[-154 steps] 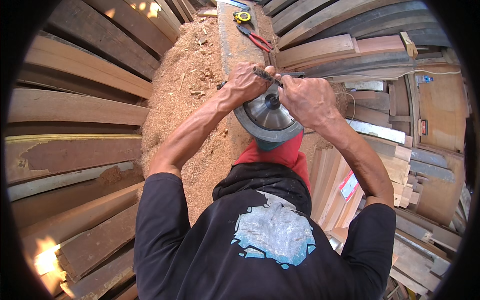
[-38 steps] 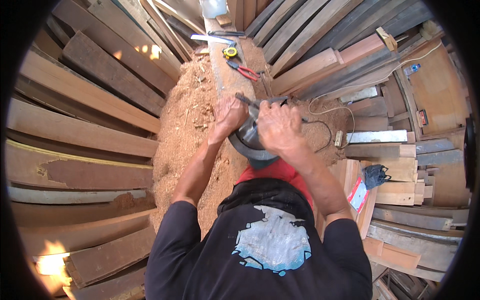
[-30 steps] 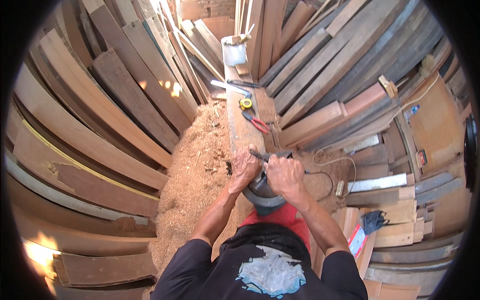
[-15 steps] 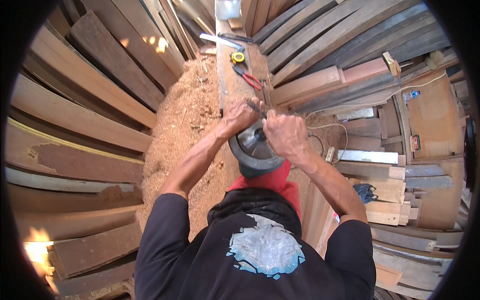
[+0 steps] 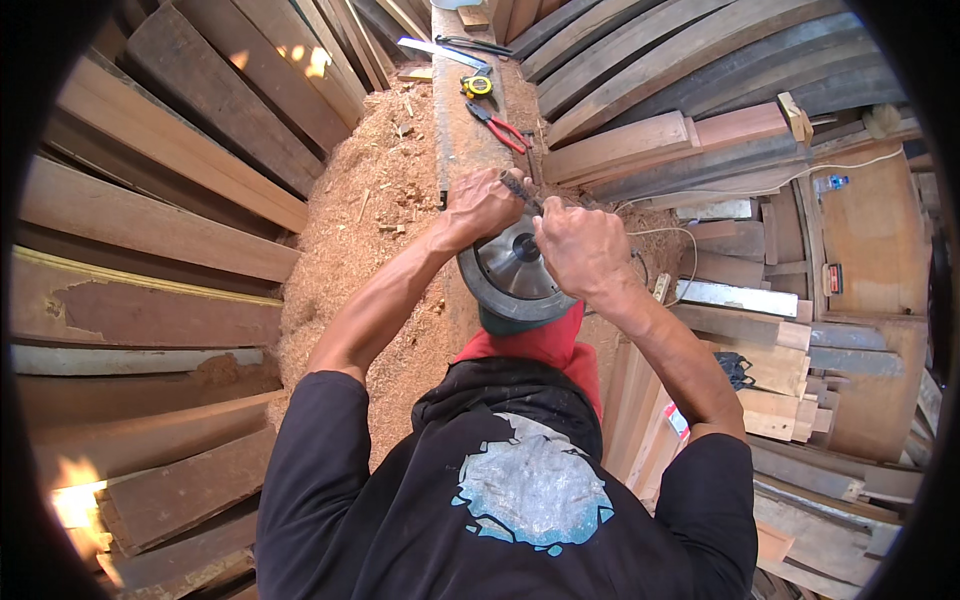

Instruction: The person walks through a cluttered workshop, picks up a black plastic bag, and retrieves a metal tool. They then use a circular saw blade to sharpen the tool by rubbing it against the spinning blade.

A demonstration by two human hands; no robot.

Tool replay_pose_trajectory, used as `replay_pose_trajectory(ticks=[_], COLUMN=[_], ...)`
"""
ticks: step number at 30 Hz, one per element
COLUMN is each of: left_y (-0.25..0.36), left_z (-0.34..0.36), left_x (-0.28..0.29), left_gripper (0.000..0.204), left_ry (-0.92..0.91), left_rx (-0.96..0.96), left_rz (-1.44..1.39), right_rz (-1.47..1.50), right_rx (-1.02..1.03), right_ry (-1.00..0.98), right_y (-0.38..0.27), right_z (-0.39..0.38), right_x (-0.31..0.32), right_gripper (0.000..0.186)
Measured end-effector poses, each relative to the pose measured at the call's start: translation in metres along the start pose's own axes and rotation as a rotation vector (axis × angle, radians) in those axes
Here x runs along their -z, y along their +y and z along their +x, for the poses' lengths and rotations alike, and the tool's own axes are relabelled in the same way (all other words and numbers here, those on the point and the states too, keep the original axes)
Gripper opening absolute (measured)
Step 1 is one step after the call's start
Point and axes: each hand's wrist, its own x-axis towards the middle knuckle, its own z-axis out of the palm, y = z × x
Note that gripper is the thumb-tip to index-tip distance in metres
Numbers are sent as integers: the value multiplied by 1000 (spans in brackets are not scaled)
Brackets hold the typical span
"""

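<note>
My left hand (image 5: 482,208) is closed around a dark, narrow metal bar (image 5: 521,189) that slants between my two hands. My right hand (image 5: 583,245) is also closed, at the bar's nearer end; its fingers partly hide what they grip. Just below the hands sits a round shiny metal disc (image 5: 512,265) with a dark rim, tilted in front of my lap. The hands cover its far edge. Red-handled pliers (image 5: 497,127) lie beyond my hands on a narrow wooden bench (image 5: 455,150).
A yellow tape measure (image 5: 478,86) and a try square (image 5: 445,52) lie farther along the bench. Sawdust and shavings (image 5: 370,190) heap at the left. Stacked boards (image 5: 150,215) line both sides. A pale cable (image 5: 690,255) loops at the right.
The view has shifted slightly, and the disc shows a little more between my arms. My right hand sits slightly farther right; both hands stay closed at the bar.
</note>
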Motion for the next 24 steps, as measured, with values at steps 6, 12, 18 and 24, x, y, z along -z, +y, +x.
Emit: replay_pose_trajectory(ticks=[6,12,18,24], left_y=[-34,-36,-41,-57], left_z=[-18,-36,-30,-31], left_x=[15,9,9,16], left_gripper=[26,33,38,28], left_ry=[-174,18,61,-81], left_rx=[-40,54,82,110], left_rz=[-105,-66,-162,-223], right_rz=[26,0,-15,-9], right_rx=[86,155,198,189], right_ry=[-48,-77,-74,-96], right_y=[-10,-17,-9,-11], right_z=[-3,7,11,13], right_x=[0,5,4,4], right_gripper=[29,30,29,29])
